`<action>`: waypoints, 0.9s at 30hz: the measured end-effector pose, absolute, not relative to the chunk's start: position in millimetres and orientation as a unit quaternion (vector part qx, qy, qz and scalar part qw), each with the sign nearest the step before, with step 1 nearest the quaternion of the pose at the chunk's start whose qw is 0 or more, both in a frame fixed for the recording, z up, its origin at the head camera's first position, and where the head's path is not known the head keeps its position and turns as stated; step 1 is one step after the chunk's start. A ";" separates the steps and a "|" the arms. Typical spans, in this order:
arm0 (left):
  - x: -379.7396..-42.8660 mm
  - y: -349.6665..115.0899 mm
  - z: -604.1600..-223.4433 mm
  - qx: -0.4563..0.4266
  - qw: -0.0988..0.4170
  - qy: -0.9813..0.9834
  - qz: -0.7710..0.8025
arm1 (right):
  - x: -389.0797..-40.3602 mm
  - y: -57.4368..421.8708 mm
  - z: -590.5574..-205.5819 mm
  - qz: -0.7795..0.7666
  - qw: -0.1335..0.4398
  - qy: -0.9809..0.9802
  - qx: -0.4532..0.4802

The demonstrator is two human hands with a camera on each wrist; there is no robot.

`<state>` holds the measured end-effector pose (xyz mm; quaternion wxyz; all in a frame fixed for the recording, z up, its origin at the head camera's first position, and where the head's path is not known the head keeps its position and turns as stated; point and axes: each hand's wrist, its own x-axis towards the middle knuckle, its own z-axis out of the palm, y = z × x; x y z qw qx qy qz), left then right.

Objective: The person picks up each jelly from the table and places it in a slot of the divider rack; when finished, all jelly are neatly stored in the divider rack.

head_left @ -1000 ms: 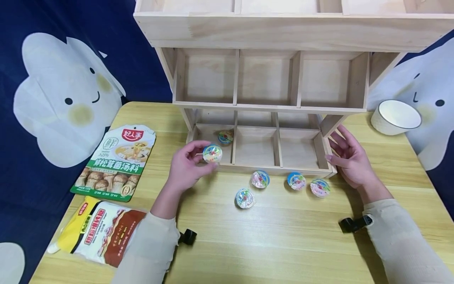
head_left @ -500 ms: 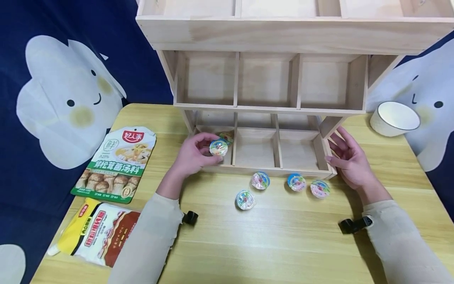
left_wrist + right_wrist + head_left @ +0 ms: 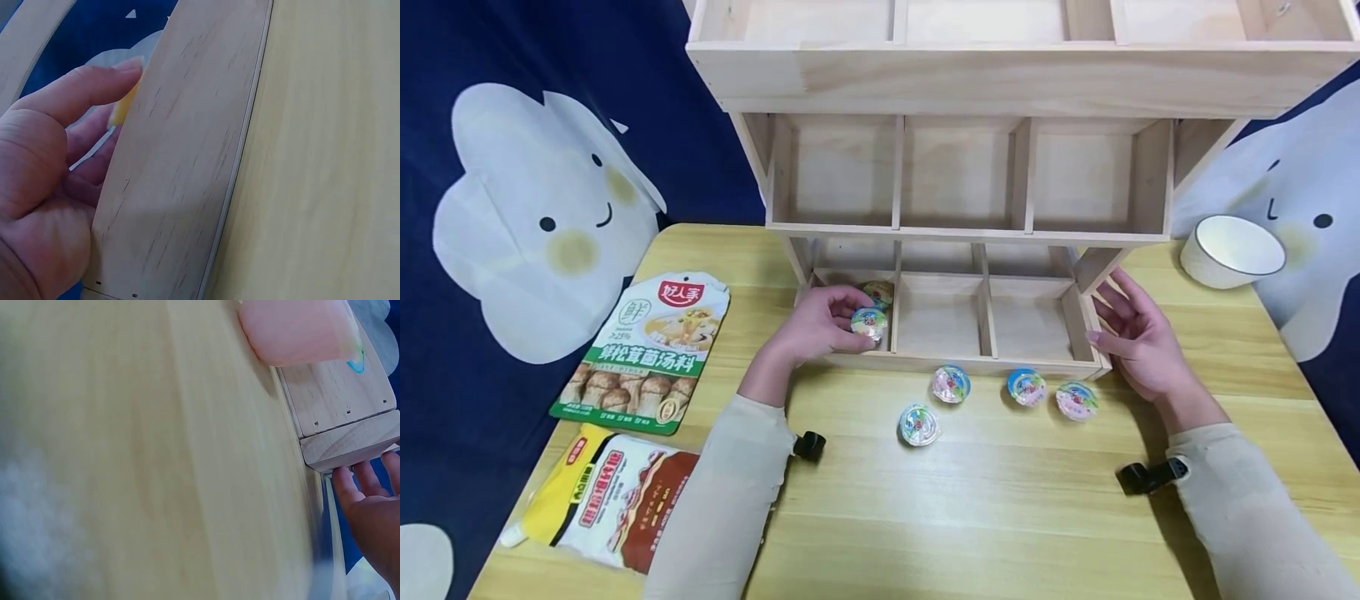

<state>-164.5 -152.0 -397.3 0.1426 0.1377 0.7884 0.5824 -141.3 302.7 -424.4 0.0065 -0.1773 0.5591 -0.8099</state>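
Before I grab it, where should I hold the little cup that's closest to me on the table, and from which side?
I'd pinch the little cup across its round rim, coming from above and your own side. It sits lid up, so the rim looks easy to reach, and the next cup and the wooden shelf both lie beyond it, not touching it.

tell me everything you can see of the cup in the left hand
The cup is small and round, with a shiny printed lid in blue, green and pale yellow that looks like film and appears sealed. In the left wrist view, a bit of its side looks yellow. The left hand pinches it at the bottom rack's left compartment, the lid facing up toward the head camera. Another cup lies just behind; whether the two touch cannot be told.
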 end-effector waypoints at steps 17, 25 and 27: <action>-174.6 -146.1 -397.2 0.140 0.187 0.797 0.557 | -140.6 303.4 -422.7 -0.801 0.000 0.572 -0.177; -176.1 -146.0 -400.7 0.134 0.183 0.807 0.546 | -140.3 302.2 -424.2 -0.804 -0.001 0.568 -0.178; -176.2 -146.4 -401.5 0.135 0.178 0.812 0.539 | -140.6 302.2 -424.0 -0.804 0.001 0.568 -0.178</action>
